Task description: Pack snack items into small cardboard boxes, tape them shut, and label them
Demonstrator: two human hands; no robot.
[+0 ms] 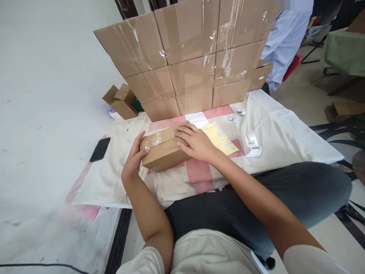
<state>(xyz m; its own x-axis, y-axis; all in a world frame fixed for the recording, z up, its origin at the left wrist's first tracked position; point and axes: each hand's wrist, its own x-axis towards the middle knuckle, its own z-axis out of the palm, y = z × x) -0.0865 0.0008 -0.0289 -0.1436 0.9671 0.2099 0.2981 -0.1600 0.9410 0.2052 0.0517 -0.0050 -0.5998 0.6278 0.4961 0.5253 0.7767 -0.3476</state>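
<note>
A small taped cardboard box [162, 152] lies on a white and pink cloth [199, 175] in front of my crossed legs. My left hand [133, 158] grips the box's left end, fingers curled over the top edge. Flat on the box's right top rests my right hand [194, 142], fingers together and pressed down on the tape. A yellow sticker sheet [221, 139] lies just right of that hand, and a white label sheet [196, 116] sits behind the box.
A wall of stacked taped cartons [188, 57] stands behind the cloth. A white tape dispenser [251, 144] sits at right, a black phone [100, 149] at left, an open small carton [122, 101] on the floor. A person in a light blue shirt [285, 42] stands behind the stack.
</note>
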